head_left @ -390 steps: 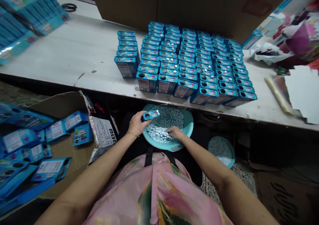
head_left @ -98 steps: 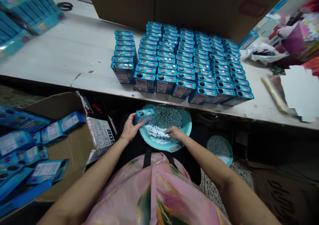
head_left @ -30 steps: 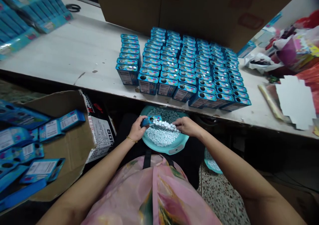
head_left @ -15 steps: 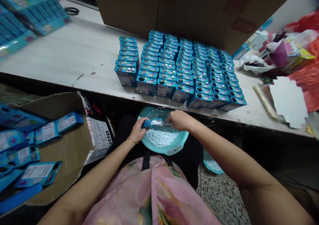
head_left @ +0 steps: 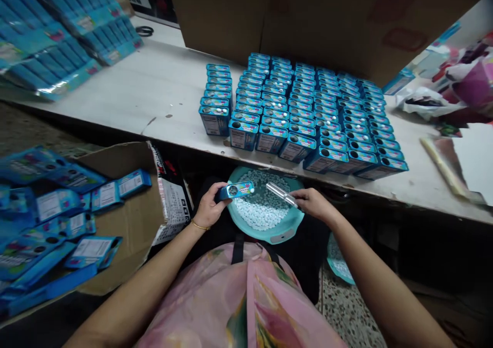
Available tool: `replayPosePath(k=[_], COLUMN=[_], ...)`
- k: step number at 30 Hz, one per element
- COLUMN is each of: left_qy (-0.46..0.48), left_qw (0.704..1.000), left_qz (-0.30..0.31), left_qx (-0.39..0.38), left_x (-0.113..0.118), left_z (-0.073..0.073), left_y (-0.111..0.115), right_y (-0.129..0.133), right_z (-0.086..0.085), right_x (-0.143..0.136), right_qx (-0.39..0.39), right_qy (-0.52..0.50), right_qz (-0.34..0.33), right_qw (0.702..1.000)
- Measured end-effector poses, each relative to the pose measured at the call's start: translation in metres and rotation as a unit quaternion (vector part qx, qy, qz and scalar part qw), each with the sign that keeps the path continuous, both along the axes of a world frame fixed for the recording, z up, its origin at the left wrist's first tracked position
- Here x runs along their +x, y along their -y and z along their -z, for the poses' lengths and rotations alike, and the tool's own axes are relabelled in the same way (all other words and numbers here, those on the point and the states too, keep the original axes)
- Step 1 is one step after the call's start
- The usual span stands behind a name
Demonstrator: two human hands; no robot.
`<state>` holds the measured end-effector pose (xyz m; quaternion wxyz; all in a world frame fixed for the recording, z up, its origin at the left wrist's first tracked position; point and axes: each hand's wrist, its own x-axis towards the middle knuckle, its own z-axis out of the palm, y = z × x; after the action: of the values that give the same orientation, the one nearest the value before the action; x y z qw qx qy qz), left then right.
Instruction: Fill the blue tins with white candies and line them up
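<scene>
My left hand (head_left: 211, 204) is closed round one end of a small blue box (head_left: 239, 189), held over the left rim of a turquoise basin (head_left: 274, 238). One white pellet shows on the box's right end. Between the fingers and thumb of my right hand (head_left: 313, 203) is a shiny metal scoop (head_left: 282, 194), pointing up and left above the basin's right half. The two are apart, with a gap between scoop and box. White pellets (head_left: 262, 214) fill the basin, which rests on my lap.
Rows of upright blue boxes (head_left: 295, 145) stand on the white table (head_left: 173, 96), a large cardboard sheet behind them. Left below is a carton (head_left: 134, 225) of blue boxes. Wrapped blue packs (head_left: 65, 55) lie at upper left. A second basin (head_left: 341, 266) is low right.
My right hand has drawn the scoop away from the box to the right. The box in my left hand now shows its printed lidded end. The view has shifted left.
</scene>
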<state>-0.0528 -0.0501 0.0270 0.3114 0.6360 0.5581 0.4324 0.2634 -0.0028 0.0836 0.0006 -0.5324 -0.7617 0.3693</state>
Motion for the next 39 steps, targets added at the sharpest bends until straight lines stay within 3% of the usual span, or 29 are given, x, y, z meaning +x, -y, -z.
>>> replayPosePath(k=[4, 8, 14, 17, 20, 25, 30, 35, 37, 39], left_qy=[-0.081, -0.067, 0.104, 0.194, 0.220, 0.185, 0.032, -0.042, -0.052, -0.065], left_qw=[0.994, 0.996, 0.993, 0.980, 0.973, 0.979, 0.991, 0.979, 0.977, 0.967], left_qz=[0.015, 0.022, -0.047, -0.049, -0.060, -0.067, -0.121, -0.202, -0.205, -0.221], left_qx=[0.073, 0.059, -0.024, -0.014, 0.020, 0.057, 0.038, -0.002, 0.042, 0.105], left_x=[-0.006, -0.007, -0.009, -0.016, -0.028, -0.059, -0.074, -0.061, -0.065, -0.084], left_z=[-0.023, -0.027, -0.016, -0.027, -0.042, -0.048, -0.044, -0.044, -0.043, -0.041], left_y=[0.004, 0.003, -0.004, -0.017, -0.042, -0.105, -0.150, -0.156, -0.147, -0.128], right_y=[0.006, 0.013, 0.015, 0.014, 0.014, 0.015, 0.019, 0.020, 0.017, 0.015], right_z=[0.069, 0.104, 0.116, 0.120, 0.124, 0.128, 0.133, 0.153, 0.160, 0.165], right_x=[-0.022, -0.045, -0.040, -0.033, -0.032, -0.037, -0.035, -0.024, -0.022, -0.022], right_qx=[-0.001, 0.044, 0.038, 0.016, -0.002, 0.000, -0.012, -0.028, -0.040, -0.045], right_qy=[0.060, 0.126, 0.142, 0.125, 0.091, 0.067, 0.047, 0.031, 0.028, 0.034], right_qz=[0.023, 0.024, 0.029, 0.028, 0.028, 0.032, 0.025, -0.002, -0.017, -0.019], right_qw=[0.998, 0.991, 0.989, 0.992, 0.995, 0.997, 0.999, 0.999, 0.999, 0.998])
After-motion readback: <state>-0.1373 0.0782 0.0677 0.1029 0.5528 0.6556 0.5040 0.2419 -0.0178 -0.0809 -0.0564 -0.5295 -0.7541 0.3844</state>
